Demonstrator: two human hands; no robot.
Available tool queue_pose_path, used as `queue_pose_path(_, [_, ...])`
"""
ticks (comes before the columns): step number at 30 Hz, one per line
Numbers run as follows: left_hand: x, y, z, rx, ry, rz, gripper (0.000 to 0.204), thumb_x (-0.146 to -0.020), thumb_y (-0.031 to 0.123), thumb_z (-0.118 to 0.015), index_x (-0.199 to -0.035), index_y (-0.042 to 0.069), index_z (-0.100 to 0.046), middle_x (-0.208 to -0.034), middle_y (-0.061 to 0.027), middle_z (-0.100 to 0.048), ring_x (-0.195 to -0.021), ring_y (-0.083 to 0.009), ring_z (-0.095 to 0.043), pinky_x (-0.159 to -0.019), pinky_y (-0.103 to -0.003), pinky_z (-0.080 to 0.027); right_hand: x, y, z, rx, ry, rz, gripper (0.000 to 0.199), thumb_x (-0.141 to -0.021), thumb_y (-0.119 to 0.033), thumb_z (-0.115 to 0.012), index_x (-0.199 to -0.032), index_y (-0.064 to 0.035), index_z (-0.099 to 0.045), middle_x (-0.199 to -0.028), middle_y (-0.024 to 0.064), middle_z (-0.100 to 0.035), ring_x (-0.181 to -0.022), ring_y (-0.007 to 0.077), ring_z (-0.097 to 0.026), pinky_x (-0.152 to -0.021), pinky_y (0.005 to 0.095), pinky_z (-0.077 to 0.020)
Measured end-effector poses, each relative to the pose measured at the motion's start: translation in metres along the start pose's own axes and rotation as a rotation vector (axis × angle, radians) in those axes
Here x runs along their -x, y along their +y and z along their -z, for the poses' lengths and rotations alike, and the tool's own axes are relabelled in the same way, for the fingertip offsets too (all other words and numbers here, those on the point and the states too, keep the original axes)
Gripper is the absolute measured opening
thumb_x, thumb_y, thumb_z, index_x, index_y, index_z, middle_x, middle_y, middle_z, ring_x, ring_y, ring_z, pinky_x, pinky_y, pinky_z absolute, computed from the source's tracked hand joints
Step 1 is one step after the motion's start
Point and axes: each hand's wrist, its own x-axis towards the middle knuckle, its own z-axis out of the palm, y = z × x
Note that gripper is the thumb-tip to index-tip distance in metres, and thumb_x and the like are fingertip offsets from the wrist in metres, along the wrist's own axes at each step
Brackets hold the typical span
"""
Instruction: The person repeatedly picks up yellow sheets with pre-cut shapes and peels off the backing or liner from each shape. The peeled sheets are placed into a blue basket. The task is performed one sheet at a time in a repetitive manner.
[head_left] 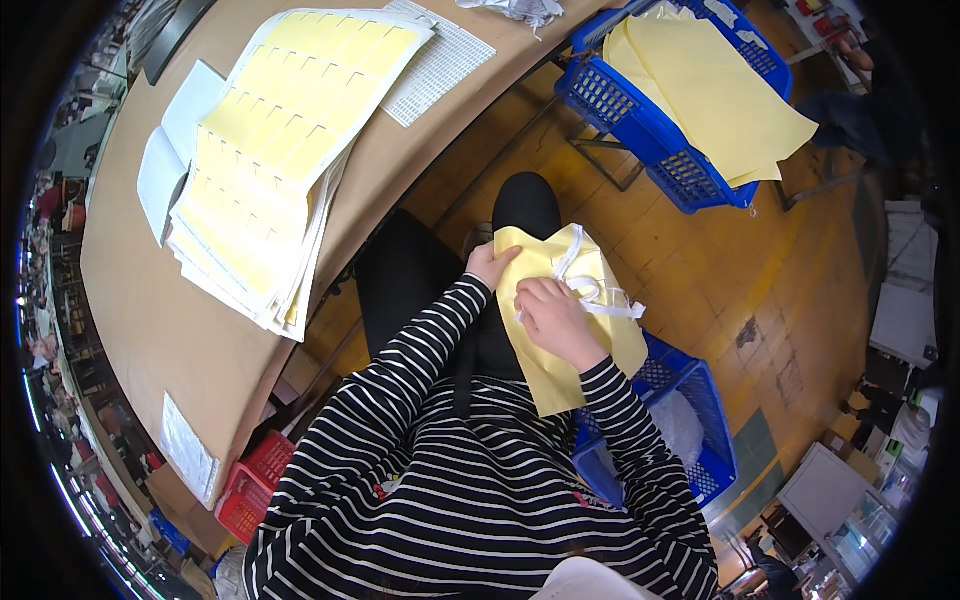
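Observation:
Over my lap lies a yellow sheet (547,378), slightly bent. My left hand (488,267) pinches its upper left edge, thumb on top. My right hand (556,318) is over the middle of the sheet with its fingers curled together. A small white bit shows at those fingertips, but what they grip is mostly hidden. Curled white strips (572,252) lie across the sheet's right part, just beyond the right hand, and one end sticks out past the right edge.
On the brown table (400,165) at left rests a stack of yellow printed sheets (290,130). A blue basket (640,120) with larger yellow sheets stands at far right. Another blue basket (715,430) is beside my right arm, and a red basket (250,490) sits by the table's near end.

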Motion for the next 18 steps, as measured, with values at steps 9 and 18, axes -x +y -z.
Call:
queue_pose_path(9, [0.038,0.004,0.005,0.356,-0.011,0.060,0.031,-0.092,0.022,-0.066,-0.113,0.000,-0.060,-0.100,-0.0053,-0.068,-0.087,-0.0116,-0.064,-0.077,-0.026,-0.053,-0.005,0.000,-0.004,0.150,-0.094,-0.026,0.032,-0.073,-0.013,-0.065,-0.104,-0.0078,-0.062,-0.107,0.0061,-0.056,-0.105,0.0230,-0.052,-0.093,0.0366,-0.0405])
queue_pose_path(18, [0.079,-0.003,0.007,0.470,-0.027,0.539,0.011,-0.095,0.016,-0.061,-0.093,0.006,-0.066,-0.084,-0.0012,-0.067,-0.075,-0.0113,-0.064,-0.074,-0.027,-0.056,-0.004,0.003,-0.008,0.068,0.035,0.013,0.032,-0.071,-0.010,-0.066,-0.103,-0.0095,-0.062,-0.103,0.0063,-0.055,-0.102,0.0234,-0.053,-0.094,0.0385,-0.0416])
